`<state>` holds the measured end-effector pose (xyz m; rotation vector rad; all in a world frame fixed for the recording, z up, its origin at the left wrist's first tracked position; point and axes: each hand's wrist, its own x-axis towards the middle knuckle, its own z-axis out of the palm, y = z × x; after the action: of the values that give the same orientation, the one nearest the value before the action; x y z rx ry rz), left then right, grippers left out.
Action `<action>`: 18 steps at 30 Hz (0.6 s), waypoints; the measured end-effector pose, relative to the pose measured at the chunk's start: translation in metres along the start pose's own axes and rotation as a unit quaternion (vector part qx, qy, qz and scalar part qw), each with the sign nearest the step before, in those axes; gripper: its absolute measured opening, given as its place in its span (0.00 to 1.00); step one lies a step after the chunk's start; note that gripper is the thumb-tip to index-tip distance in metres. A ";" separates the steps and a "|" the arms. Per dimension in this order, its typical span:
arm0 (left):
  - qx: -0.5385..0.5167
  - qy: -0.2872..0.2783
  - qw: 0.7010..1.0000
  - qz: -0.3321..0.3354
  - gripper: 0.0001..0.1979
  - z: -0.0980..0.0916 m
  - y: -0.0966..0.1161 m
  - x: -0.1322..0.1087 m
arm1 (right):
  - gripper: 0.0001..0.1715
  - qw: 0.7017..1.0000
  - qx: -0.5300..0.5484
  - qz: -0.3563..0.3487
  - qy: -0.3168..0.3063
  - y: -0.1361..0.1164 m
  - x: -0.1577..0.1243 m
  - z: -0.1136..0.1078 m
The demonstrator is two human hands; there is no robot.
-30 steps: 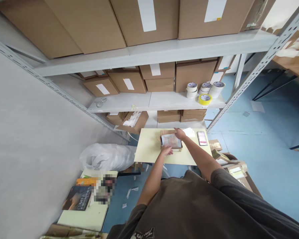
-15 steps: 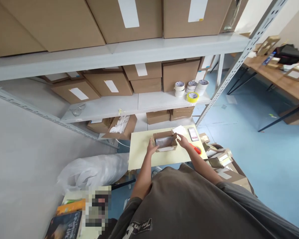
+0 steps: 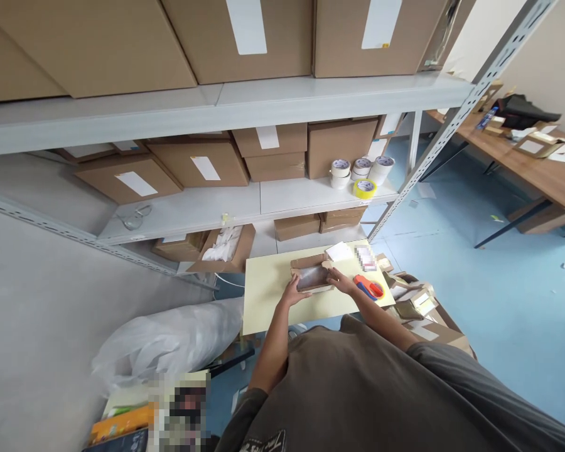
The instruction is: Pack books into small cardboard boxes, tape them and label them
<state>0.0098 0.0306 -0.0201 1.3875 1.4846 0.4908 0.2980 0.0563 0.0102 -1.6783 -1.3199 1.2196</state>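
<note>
Now we are gripping kraft cardboard box (image 3: 307, 262) on pale desk (image 3: 268, 301), left hand (image 3: 292, 292) and right hand (image 3: 341, 282) clasping opposite ends, orange tape dispenser (image 3: 368, 287) just beside.

Bright, even light, edges somewhat warped

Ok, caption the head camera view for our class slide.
Left hand and right hand touch a brown cardboard box on a pale yellow tabletop, beside an orange-red tape dispenser.
</note>
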 end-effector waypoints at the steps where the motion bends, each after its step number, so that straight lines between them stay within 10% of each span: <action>1: -0.015 0.008 1.000 0.000 0.56 -0.002 0.000 0.000 | 0.22 1.000 -0.003 -0.001 -0.011 0.000 0.000 0.002; 10: -0.074 0.144 0.987 -0.023 0.30 -0.018 0.008 -0.003 | 0.22 0.997 -0.034 -0.010 -0.075 0.013 0.008 0.023; 18: 0.081 0.194 0.978 0.009 0.50 -0.025 0.026 -0.001 | 0.23 0.995 -0.094 0.031 0.006 0.023 0.010 0.041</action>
<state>0.0015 0.0446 0.0119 1.4917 1.8612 0.6945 0.2678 0.0582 -0.0276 -1.8678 -1.4225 1.1482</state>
